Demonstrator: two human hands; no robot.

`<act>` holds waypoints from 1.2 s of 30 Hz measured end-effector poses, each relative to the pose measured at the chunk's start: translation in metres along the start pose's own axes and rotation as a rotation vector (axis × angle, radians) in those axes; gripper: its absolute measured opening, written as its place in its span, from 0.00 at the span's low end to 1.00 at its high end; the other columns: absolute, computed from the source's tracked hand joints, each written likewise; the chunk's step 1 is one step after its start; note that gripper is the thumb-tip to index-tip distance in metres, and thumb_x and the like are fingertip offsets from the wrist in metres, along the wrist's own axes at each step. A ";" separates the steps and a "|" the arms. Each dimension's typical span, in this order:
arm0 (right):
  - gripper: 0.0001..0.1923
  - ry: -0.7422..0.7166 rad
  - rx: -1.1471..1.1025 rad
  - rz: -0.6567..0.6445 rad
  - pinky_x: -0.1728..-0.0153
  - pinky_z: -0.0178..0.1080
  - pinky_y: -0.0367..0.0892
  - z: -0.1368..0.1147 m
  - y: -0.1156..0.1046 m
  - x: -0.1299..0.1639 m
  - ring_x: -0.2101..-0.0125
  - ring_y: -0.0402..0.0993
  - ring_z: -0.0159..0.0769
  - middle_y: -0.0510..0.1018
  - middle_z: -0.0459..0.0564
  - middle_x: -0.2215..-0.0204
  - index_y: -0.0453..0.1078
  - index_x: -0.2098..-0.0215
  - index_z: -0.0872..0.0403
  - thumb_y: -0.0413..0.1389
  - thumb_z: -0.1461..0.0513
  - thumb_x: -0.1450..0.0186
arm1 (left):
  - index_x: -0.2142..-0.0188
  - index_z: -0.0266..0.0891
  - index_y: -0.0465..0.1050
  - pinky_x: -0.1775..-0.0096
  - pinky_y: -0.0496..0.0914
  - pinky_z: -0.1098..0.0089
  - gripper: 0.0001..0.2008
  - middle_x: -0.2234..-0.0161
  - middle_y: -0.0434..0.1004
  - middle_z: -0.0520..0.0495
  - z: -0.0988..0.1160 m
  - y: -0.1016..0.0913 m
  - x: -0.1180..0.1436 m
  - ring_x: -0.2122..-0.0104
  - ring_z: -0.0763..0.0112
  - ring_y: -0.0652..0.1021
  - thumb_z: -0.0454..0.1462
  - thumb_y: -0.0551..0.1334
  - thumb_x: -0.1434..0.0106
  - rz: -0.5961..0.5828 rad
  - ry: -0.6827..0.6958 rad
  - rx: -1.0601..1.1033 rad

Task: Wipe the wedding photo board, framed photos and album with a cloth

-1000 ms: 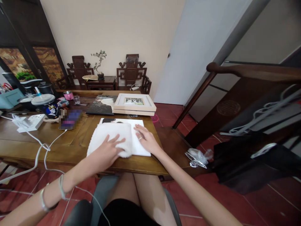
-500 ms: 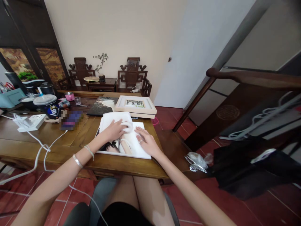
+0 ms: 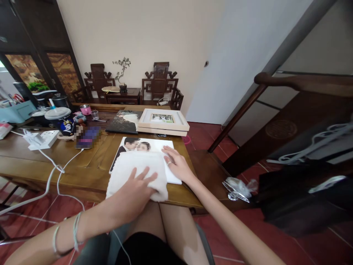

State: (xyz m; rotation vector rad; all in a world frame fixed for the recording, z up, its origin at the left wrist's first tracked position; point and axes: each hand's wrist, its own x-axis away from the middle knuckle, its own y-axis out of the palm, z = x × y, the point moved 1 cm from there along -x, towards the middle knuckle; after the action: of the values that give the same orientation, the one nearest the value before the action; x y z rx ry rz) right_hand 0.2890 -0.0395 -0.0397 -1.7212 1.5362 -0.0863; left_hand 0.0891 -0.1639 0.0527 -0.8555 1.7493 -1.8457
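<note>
On the wooden table (image 3: 82, 165) a white photo print (image 3: 157, 147) is lying flat, the white towel (image 3: 132, 167) is covering its near half, the left hand (image 3: 135, 191) is pressing open-fingered on the towel, and the right hand (image 3: 178, 165) is resting flat on the print's right edge, gripping nothing

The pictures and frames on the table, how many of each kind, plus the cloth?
Unframed photo prints: 2, one under the hands, one dark further back
Framed pictures: 1 stack
White cloths: 1, under the left hand
Total: 4
</note>
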 end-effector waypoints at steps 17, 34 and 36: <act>0.19 -0.009 0.019 0.005 0.37 0.56 0.56 0.001 0.000 0.001 0.39 0.63 0.46 0.72 0.57 0.43 0.73 0.48 0.54 0.49 0.60 0.34 | 0.47 0.40 0.70 0.40 0.57 0.45 0.16 0.37 0.63 0.42 -0.110 0.004 -0.103 0.34 0.53 0.57 0.34 0.49 0.29 0.129 -0.149 -0.016; 0.19 -0.016 0.024 0.008 0.38 0.57 0.56 -0.002 0.000 0.001 0.39 0.63 0.48 0.72 0.59 0.43 0.74 0.49 0.55 0.48 0.60 0.34 | 0.51 0.41 0.72 0.42 0.62 0.48 0.17 0.37 0.63 0.43 -0.003 -0.013 -0.001 0.36 0.51 0.62 0.28 0.51 0.33 0.002 0.002 0.051; 0.19 -0.011 0.017 0.009 0.37 0.57 0.55 -0.001 0.000 0.001 0.39 0.63 0.48 0.73 0.59 0.43 0.74 0.49 0.54 0.49 0.61 0.34 | 0.49 0.40 0.71 0.42 0.62 0.50 0.17 0.39 0.67 0.41 -0.019 -0.015 -0.017 0.36 0.53 0.62 0.30 0.50 0.31 -0.003 -0.009 0.077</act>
State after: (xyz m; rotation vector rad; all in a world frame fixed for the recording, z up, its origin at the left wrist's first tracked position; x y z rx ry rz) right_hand 0.2886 -0.0411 -0.0397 -1.6985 1.5310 -0.0842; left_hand 0.0891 -0.1373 0.0657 -0.8355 1.6609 -1.8958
